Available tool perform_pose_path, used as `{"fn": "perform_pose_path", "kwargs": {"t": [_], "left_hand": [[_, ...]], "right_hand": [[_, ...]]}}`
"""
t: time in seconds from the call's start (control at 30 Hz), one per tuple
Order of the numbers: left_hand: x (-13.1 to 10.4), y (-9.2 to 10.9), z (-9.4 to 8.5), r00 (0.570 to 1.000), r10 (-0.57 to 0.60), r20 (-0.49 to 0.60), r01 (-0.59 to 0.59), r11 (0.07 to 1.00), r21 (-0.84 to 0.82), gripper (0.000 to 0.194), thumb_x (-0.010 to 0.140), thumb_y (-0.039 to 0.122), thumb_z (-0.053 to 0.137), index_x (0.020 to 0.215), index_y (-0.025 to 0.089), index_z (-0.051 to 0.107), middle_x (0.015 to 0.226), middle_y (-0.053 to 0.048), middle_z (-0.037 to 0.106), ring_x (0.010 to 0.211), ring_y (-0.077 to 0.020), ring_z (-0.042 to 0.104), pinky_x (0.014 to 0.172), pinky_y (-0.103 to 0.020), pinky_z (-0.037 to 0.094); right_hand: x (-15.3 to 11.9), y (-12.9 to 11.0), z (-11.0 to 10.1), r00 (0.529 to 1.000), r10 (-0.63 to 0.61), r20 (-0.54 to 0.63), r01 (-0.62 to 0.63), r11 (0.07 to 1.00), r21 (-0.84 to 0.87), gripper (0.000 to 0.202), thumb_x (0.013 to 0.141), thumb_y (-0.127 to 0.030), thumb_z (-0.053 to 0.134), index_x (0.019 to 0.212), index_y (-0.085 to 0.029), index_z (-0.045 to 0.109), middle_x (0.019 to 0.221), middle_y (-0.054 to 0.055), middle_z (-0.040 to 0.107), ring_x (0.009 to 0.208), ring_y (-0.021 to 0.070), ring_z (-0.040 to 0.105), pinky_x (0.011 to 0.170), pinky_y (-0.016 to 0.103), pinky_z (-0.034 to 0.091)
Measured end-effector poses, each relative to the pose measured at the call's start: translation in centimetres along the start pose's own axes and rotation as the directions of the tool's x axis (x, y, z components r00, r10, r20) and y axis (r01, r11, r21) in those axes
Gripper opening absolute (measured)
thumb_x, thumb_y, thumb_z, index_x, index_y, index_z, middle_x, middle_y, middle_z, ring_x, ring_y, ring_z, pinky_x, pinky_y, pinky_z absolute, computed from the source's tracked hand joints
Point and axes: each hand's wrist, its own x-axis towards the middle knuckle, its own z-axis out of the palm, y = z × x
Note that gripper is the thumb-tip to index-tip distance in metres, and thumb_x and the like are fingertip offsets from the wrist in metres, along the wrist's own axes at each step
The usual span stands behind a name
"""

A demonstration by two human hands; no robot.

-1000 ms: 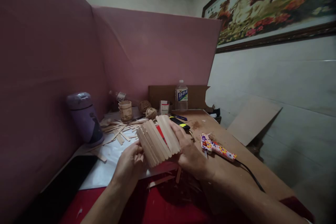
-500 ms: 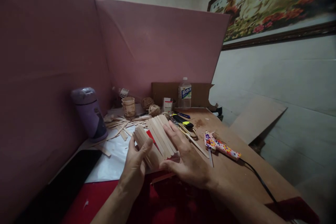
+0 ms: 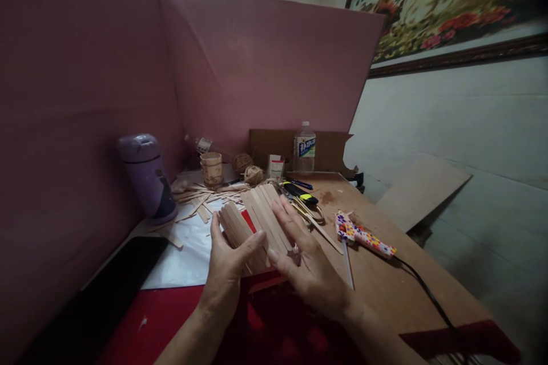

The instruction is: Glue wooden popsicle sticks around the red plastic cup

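Note:
A curved shell of glued wooden craft sticks (image 3: pixel 257 219) lies low over the table's white sheet (image 3: pixel 188 254). My left hand (image 3: pixel 229 265) grips its near left part, thumb on one side and fingers wrapped over the sticks. My right hand (image 3: pixel 306 259) rests on the right part with its fingers spread flat along the sticks. A red piece (image 3: pixel 265 284) shows under the shell's near edge.
Loose sticks (image 3: pixel 201 199) litter the back left beside a purple flask (image 3: pixel 148 177), a small wooden cup (image 3: pixel 212 168) and twine balls (image 3: pixel 248 170). A flowered glue gun (image 3: pixel 363 236) with a black cord lies right. A bottle (image 3: pixel 303 148), cutter (image 3: pixel 299 193), and pink boards (image 3: pixel 265 68) stand behind.
The stick shell has come down from a raised, tilted hold to lie low over the table. My right hand has flattened on top of it; my left thumb has shifted over it.

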Motion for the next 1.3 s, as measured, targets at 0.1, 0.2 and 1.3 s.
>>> {"fn": "perform_pose_path", "kwargs": {"t": [0.1,0.2,1.3], "left_hand": [[0.0,0.2,0.3,1.000,0.005,-0.020,-0.005,1.000,-0.010,0.105,0.057,0.029,0.085,0.143,0.029,0.024,0.127,-0.013,0.058,0.109,-0.0312,0.061,0.090,-0.045,0.052],[-0.1,0.4,0.5,1.000,0.004,-0.015,-0.004,0.999,-0.040,0.105,0.057,0.027,0.085,0.143,0.029,0.023,0.127,-0.013,0.059,0.109,-0.0305,0.061,0.089,-0.043,0.052],[-0.7,0.6,1.2,0.998,-0.064,-0.007,0.064,0.998,-0.016,0.121,0.052,0.022,0.086,0.148,0.034,0.012,0.129,-0.011,0.059,0.112,-0.0301,0.060,0.090,-0.041,0.052]], "right_hand": [[0.1,0.3,-0.3,1.000,0.008,0.022,-0.009,0.998,0.064,0.064,0.091,-0.045,0.049,0.148,-0.029,0.027,0.160,0.003,0.007,0.146,0.0237,0.006,0.117,0.051,0.013],[0.2,0.7,-0.6,0.999,0.003,0.034,-0.009,0.988,0.153,0.061,0.092,-0.048,0.047,0.147,-0.030,0.029,0.160,0.002,0.009,0.146,0.0235,0.007,0.117,0.049,0.010],[0.0,1.5,-0.4,0.999,0.033,-0.005,-0.030,0.971,0.238,0.065,0.086,-0.032,0.054,0.146,-0.033,0.031,0.159,-0.001,0.011,0.146,0.0245,0.007,0.116,0.052,0.012]]}}
